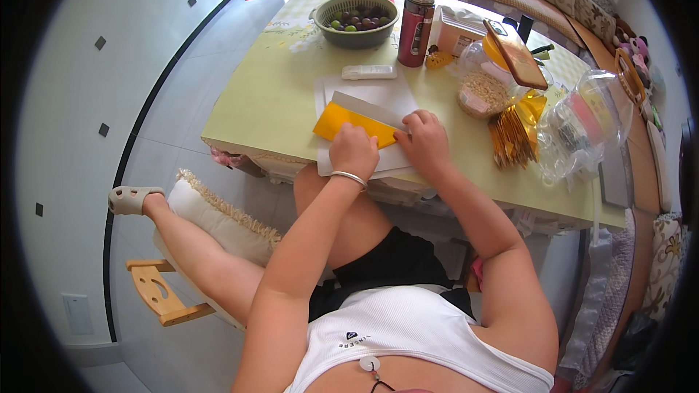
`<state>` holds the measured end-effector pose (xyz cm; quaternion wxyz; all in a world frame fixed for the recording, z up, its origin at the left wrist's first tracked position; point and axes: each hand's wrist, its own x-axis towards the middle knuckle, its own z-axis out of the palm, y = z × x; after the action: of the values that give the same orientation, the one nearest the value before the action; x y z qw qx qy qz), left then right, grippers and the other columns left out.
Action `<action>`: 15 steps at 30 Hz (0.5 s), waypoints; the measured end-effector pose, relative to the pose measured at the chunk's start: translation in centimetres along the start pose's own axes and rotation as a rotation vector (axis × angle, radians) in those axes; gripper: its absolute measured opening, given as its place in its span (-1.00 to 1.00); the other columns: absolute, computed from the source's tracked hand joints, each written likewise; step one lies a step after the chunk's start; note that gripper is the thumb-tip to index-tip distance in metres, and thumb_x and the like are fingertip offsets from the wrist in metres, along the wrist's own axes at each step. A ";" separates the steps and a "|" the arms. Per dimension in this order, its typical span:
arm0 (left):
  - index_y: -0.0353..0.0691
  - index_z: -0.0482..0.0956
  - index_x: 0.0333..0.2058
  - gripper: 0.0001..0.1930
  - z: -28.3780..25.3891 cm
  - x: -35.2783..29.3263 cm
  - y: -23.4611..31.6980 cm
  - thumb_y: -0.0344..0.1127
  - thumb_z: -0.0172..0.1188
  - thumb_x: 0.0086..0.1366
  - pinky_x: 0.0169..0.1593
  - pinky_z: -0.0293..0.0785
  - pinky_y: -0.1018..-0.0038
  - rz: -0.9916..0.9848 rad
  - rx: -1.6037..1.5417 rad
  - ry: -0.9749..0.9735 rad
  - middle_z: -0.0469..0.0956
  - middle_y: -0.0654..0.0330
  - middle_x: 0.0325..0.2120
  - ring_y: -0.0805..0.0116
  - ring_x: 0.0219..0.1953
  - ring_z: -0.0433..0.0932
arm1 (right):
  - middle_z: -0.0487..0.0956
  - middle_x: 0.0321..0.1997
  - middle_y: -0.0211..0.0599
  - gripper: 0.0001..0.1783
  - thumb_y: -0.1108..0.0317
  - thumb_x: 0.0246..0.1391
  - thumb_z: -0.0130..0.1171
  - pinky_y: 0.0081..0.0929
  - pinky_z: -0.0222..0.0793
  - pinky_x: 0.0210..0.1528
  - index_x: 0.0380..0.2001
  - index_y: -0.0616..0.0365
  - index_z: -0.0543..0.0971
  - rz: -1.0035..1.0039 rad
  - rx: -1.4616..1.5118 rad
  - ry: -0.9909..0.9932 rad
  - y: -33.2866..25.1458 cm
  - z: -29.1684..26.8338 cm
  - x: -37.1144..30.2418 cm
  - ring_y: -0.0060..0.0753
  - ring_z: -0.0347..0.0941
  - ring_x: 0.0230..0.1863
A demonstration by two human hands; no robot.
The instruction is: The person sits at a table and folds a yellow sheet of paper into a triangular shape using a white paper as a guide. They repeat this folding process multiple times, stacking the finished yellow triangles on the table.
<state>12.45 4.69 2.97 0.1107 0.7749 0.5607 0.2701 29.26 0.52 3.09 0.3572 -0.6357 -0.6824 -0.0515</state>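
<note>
Touching yellow sheet, left hand curled over near edge, right hand bent at right end; long axis slants rightward toward body; can't tell if pinched.

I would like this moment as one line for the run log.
left hand: curled on yellow sheet | right hand: fingers at sheet's right end | beneath: white paper | beyond: grape bowl

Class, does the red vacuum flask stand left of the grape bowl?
No, the red vacuum flask stands right of the grape bowl.
</note>
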 end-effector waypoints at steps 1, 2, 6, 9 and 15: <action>-0.28 0.63 -0.49 -0.74 0.0 0.1 0.0 -0.17 0.30 0.17 -0.12 0.50 0.16 0.007 0.002 0.002 0.54 -0.03 -0.34 -0.03 -0.24 0.55 | 0.54 -0.03 -0.12 -0.68 0.29 0.00 0.30 -0.16 0.34 0.10 -0.20 0.22 0.56 -0.112 -0.049 0.014 -0.2 -0.1 -0.1 -0.02 0.44 0.05; -0.29 0.63 -0.48 -0.74 0.0 0.1 0.0 -0.17 0.30 0.17 -0.12 0.51 0.15 0.015 0.003 0.004 0.54 -0.04 -0.33 -0.04 -0.24 0.56 | 0.52 0.07 -0.07 -0.61 0.28 0.00 0.29 -0.14 0.29 0.20 -0.12 0.25 0.55 -0.224 -0.099 0.029 -0.4 -0.1 -0.2 0.01 0.40 0.15; -0.31 0.65 -0.44 -0.74 -0.1 0.3 0.3 -0.18 0.27 0.19 -0.12 0.52 0.13 -0.018 0.015 -0.039 0.55 -0.06 -0.31 -0.06 -0.23 0.57 | 0.30 0.39 0.10 -0.31 0.11 0.12 0.23 -0.12 -0.02 0.48 0.19 0.38 0.41 -0.395 -0.141 -0.252 -1.6 0.3 -2.5 0.03 0.13 0.46; -0.31 0.65 -0.42 -0.73 -0.2 0.3 0.4 -0.17 0.25 0.20 -0.12 0.53 0.13 -0.027 0.014 -0.038 0.55 -0.07 -0.29 -0.05 -0.22 0.57 | 0.21 0.43 0.15 -0.13 -0.11 0.17 0.14 -0.10 -0.18 0.54 0.29 0.42 0.29 -0.354 -0.140 -0.285 -2.6 0.0 -3.3 0.03 -0.01 0.52; -0.32 0.66 -0.40 -0.71 -0.5 0.4 0.6 -0.15 0.26 0.21 -0.11 0.53 0.14 -0.044 0.023 -0.067 0.55 -0.07 -0.28 -0.05 -0.21 0.58 | 0.18 0.44 0.21 -0.01 -0.28 0.17 0.06 -0.09 -0.20 0.54 0.31 0.47 0.24 -0.324 -0.179 -0.330 -2.7 0.3 -3.3 0.07 -0.04 0.53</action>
<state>12.82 4.78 3.77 0.1264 0.7723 0.5765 0.2350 26.49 -2.53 2.06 0.1701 -0.5470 -0.8172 -0.0638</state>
